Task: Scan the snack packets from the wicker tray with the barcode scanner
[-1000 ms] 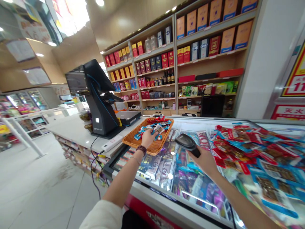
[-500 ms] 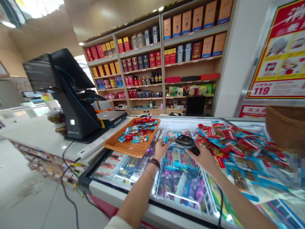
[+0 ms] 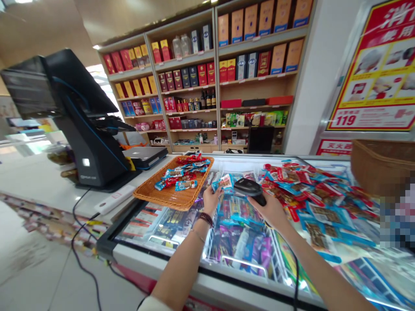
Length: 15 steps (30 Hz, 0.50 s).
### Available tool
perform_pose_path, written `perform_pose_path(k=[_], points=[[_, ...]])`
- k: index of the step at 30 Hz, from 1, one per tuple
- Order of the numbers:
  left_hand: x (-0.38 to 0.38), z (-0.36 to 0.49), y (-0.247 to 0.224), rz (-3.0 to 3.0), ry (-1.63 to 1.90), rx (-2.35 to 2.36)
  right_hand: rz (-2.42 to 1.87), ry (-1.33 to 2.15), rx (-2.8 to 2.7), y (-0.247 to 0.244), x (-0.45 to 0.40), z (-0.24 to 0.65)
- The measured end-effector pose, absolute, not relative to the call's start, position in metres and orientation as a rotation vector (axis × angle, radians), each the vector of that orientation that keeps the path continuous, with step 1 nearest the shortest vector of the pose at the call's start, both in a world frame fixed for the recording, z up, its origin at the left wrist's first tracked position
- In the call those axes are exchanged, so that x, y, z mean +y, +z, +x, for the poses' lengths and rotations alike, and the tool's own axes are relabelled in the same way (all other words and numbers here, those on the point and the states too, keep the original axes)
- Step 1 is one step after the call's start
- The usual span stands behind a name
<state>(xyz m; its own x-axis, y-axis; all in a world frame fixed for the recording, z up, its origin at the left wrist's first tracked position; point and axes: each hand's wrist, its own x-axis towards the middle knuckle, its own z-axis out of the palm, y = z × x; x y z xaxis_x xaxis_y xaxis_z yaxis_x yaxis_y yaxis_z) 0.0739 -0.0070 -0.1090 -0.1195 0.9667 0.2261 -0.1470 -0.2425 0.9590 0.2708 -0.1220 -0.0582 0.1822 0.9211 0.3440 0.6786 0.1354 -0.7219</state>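
Observation:
My left hand (image 3: 212, 200) pinches a small blue-and-white snack packet (image 3: 223, 183) by its lower left end, above the glass freezer top. A black handheld barcode scanner (image 3: 249, 187) is in my right hand (image 3: 268, 210), its head pointing left at the packet and a small gap between them. Left of my hands lies an orange wicker tray (image 3: 162, 198) with several red and blue snack packets (image 3: 186, 185) in it. To the right, a wide heap of red and blue snack packets (image 3: 324, 194) covers the glass.
A black checkout terminal (image 3: 81, 138) and a flat scale (image 3: 145, 157) stand on the white counter at left. Beneath the glass are wire baskets of frozen goods (image 3: 240, 246). A brown basket (image 3: 376, 166) sits at far right; the scanner's cable (image 3: 296, 276) hangs by my right forearm.
The packet in my left hand has tilted up, so more of its printed face shows beside the scanner. The whole view has shifted slightly; both hands keep their holds.

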Motion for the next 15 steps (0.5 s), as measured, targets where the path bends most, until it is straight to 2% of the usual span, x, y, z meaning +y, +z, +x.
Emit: perform_pose_path(k=[10,15], points=[[-0.006,0.073,-0.110,1.223,1.539,1.056,-1.585,0.265,-1.544,-0.061,-0.118,0.274],[-0.002,0.078,-0.111,1.356,1.473,1.061,-1.566,0.304,-1.412,-0.059,-0.120,0.307]])
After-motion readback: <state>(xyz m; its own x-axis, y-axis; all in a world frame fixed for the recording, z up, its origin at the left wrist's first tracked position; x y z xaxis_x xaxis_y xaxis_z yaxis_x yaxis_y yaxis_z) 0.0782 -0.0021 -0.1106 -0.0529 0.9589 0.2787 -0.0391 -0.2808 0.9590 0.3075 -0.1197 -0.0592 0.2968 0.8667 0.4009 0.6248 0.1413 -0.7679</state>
